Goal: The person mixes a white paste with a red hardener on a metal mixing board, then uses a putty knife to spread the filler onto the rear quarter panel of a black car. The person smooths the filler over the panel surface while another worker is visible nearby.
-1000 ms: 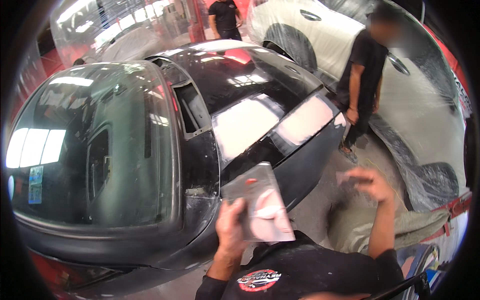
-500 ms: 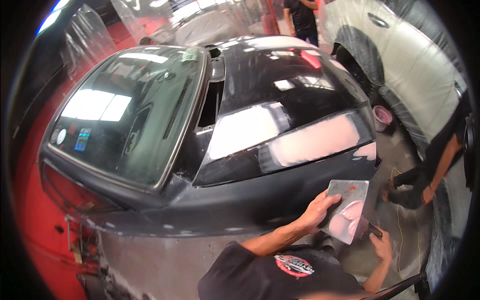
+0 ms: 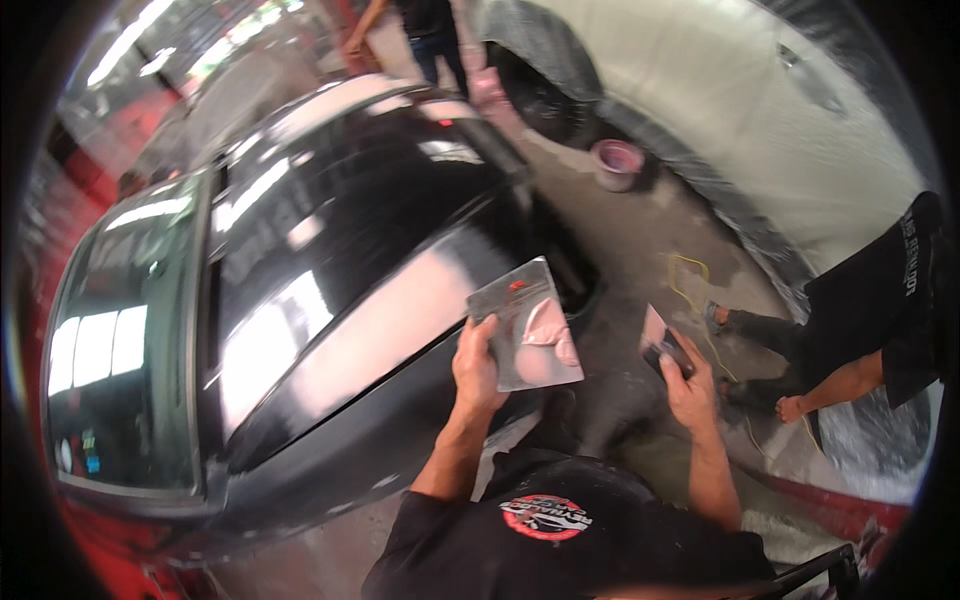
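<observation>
A flat metal mixing plate (image 3: 498,298), smeared with pink body filler (image 3: 546,334), is gripped at its left edge by my left hand (image 3: 477,368), thumb on top. My right hand (image 3: 690,388) is wrapped round the dark handle of a putty knife (image 3: 655,338). Pink filler covers part of its blade, which points up and away from me, apart from the plate. Left of the plate is the black car (image 3: 370,190), with a long pale pink filler patch (image 3: 380,325) on its panel. Neither hand touches the car.
A pink-stained bucket (image 3: 616,164) stands on the floor beside a plastic-wrapped white car (image 3: 700,90). A yellow cord (image 3: 690,285) crosses the floor. Close on my right is a person in black (image 3: 870,290); another person (image 3: 432,40) stands beyond the black car.
My view has swung to the right. My right hand has drawn the putty knife away from the plate, where its blade was partly hidden. The left hand still holds the plate.
</observation>
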Demonstrator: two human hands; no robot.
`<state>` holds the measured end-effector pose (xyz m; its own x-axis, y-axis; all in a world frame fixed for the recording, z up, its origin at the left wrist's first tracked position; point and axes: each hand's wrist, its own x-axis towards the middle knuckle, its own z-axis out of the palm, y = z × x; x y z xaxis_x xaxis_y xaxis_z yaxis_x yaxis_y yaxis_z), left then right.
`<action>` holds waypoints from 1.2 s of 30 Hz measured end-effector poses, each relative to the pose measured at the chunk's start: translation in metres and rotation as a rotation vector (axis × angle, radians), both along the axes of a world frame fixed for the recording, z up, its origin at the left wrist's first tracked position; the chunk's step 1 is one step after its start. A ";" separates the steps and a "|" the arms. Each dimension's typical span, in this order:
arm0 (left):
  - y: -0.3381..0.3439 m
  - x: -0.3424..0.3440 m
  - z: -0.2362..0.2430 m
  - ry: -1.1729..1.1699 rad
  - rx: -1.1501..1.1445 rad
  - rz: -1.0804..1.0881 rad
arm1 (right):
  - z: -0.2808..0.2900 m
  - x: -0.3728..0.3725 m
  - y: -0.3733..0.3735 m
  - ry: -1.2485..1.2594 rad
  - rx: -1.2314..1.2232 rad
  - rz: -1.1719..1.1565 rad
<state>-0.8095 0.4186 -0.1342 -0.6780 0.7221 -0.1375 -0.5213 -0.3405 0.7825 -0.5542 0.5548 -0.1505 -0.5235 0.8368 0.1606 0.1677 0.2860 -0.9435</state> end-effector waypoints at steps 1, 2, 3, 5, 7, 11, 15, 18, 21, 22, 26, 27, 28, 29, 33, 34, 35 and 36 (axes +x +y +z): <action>0.016 0.007 -0.004 0.044 -0.003 -0.034 | 0.011 -0.004 0.008 0.018 0.121 -0.062; 0.032 0.013 -0.006 0.037 0.011 -0.074 | 0.023 -0.005 0.022 0.003 0.371 -0.004; 0.049 0.018 -0.006 0.099 -0.001 -0.107 | 0.034 -0.008 0.039 -0.039 0.633 0.062; 0.082 0.023 -0.003 0.332 -0.043 -0.156 | 0.048 -0.025 0.070 -0.284 0.828 0.238; 0.112 0.031 0.000 0.481 -0.138 -0.208 | 0.051 -0.044 0.102 -0.293 0.877 0.335; 0.180 0.042 0.010 0.610 -0.203 -0.038 | 0.039 -0.064 0.169 -0.182 0.700 0.498; 0.245 0.042 0.025 0.630 -0.235 0.118 | 0.024 -0.061 0.214 -0.182 0.679 0.634; 0.295 0.033 0.028 0.655 -0.091 0.350 | 0.022 -0.063 0.273 -0.101 0.608 0.653; 0.329 0.014 0.023 0.731 0.073 0.551 | 0.026 -0.062 0.332 -0.061 0.529 0.588; 0.340 0.007 0.021 0.758 0.093 0.584 | 0.029 -0.066 0.353 0.024 0.539 0.538; 0.401 0.017 0.006 -0.157 -0.108 0.368 | 0.026 -0.065 0.408 0.421 0.862 0.818; 0.415 0.022 0.004 -0.183 -0.142 0.307 | 0.018 -0.069 0.414 0.395 0.891 0.894; 0.425 0.027 0.003 -0.235 -0.141 0.217 | 0.007 -0.078 0.427 0.334 0.902 0.837; 0.430 0.029 0.002 -0.196 -0.114 0.245 | -0.003 -0.089 0.444 0.219 0.922 0.814; 0.444 0.010 0.004 -0.136 0.019 0.384 | -0.023 -0.121 0.520 -0.094 0.931 0.962; 0.449 0.000 0.004 -0.010 0.154 0.451 | -0.020 -0.130 0.536 -0.078 0.925 1.017; 0.454 -0.015 0.002 0.013 0.045 0.553 | -0.016 -0.143 0.551 -0.038 0.883 0.924; 0.459 -0.032 0.000 0.089 0.038 0.629 | -0.010 -0.159 0.565 -0.044 0.846 0.861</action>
<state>-0.8413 0.8780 -0.1339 -0.9818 0.1850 -0.0426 -0.1455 -0.5891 0.7948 -0.7127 1.1196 -0.1600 -0.8767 -0.1506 0.4568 -0.3545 0.8443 -0.4019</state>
